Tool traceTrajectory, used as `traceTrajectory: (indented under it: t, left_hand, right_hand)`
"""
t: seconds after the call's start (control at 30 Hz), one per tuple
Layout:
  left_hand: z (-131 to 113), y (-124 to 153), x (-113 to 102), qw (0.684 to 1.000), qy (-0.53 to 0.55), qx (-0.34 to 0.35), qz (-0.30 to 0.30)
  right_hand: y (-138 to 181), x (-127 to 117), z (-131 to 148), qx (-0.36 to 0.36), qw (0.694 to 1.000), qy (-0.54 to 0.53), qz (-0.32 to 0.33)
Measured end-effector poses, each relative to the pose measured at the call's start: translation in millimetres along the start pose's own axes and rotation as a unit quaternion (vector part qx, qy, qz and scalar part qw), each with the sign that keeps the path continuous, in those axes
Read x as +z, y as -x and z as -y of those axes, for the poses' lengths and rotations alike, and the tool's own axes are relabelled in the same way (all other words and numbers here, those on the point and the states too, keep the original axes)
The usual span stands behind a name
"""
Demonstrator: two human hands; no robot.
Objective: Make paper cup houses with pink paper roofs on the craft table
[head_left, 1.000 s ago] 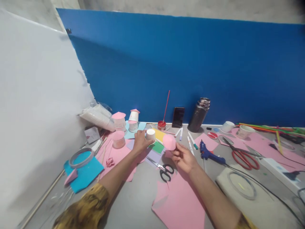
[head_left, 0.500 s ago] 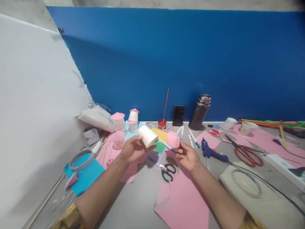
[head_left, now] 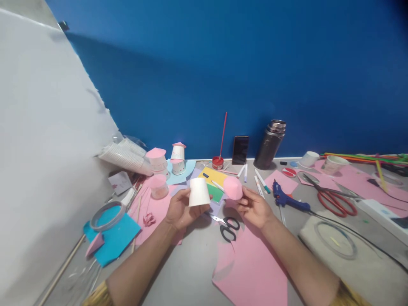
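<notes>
Beyond the black-handled scissors [head_left: 227,224], the fingers of the left hand [head_left: 181,210], clamped on the white cup [head_left: 199,193], have turned its base upward, now accessible beside the pink cone [head_left: 233,188] which the right hand [head_left: 256,209] pinches.

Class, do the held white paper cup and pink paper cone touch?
Apart. The head view shows green paper visible between the white paper cup in the left hand and pink paper cone in the right hand.
</notes>
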State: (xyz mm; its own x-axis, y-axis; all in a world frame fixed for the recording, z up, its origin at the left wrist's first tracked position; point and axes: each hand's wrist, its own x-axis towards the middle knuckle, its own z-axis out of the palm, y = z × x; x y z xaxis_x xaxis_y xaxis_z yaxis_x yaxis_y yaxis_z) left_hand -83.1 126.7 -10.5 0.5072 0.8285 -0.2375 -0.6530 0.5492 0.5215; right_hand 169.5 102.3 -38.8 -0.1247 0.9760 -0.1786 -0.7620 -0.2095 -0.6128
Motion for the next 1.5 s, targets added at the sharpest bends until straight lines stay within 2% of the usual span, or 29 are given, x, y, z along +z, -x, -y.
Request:
traceTrajectory:
  t: [0.13, 0.37, 0.53, 0.63, 0.8, 0.9, 1.0, 1.07, 1.17, 1.27, 1.4, 1.5]
  left_hand:
    - [0.3, -1.3, 1.6, 0.999, 0.001, 0.017, -0.028]
    - [3.1, -0.6, 5.6, 0.999, 0.005, -0.019, -0.043]
    - [5.9, -0.1, 6.8, 0.999, -0.002, -0.009, -0.051]
    - [1.0, -1.5, 8.2, 0.998, 0.0, 0.022, -0.066]
    - [-5.6, -0.7, 7.6, 0.999, 0.004, 0.039, -0.032]
    - [-4.3, 1.8, 7.4, 0.999, -0.009, 0.036, -0.006]
    - [-6.9, 3.4, 8.3, 0.999, -0.014, 0.042, -0.009]
    - [-13.5, 3.4, 8.3, 0.998, -0.008, 0.067, -0.019]
    - [-27.6, 2.4, 6.6, 0.993, 0.0, 0.118, -0.026]
    - [-39.5, 1.8, 4.9, 0.985, 0.002, 0.166, -0.044]
    - [-46.6, 2.9, 6.8, 0.973, -0.002, 0.223, -0.055]
    - [-48.5, 5.0, 10.2, 0.972, -0.005, 0.228, -0.057]
  right_hand:
    - [0.5, -0.4, 1.1, 0.003, 1.0, -0.003, -0.003]
    - [1.0, -1.2, 1.4, -0.001, 1.0, 0.003, 0.0]
    - [1.6, -1.8, 2.9, -0.008, 1.0, 0.025, -0.002]
    - [1.6, -0.6, 2.3, -0.016, 0.998, 0.054, -0.004]
    - [2.0, 5.7, -2.9, -0.034, 0.989, 0.143, -0.007]
    - [2.1, 8.8, -8.3, -0.057, 0.973, 0.224, -0.016]
    - [3.5, 10.0, -12.0, -0.098, 0.94, 0.323, -0.039]
    - [6.3, 11.6, -11.4, -0.141, 0.907, 0.393, -0.062]
    - [10.9, 19.2, -5.7, -0.222, 0.839, 0.487, -0.093]
    - [7.2, 35.0, -1.4, -0.285, 0.766, 0.569, -0.096]
    - [-16.9, 60.2, -7.7, -0.306, 0.682, 0.66, -0.071]
    - [-32.7, 69.3, -11.0, -0.279, 0.633, 0.72, -0.051]
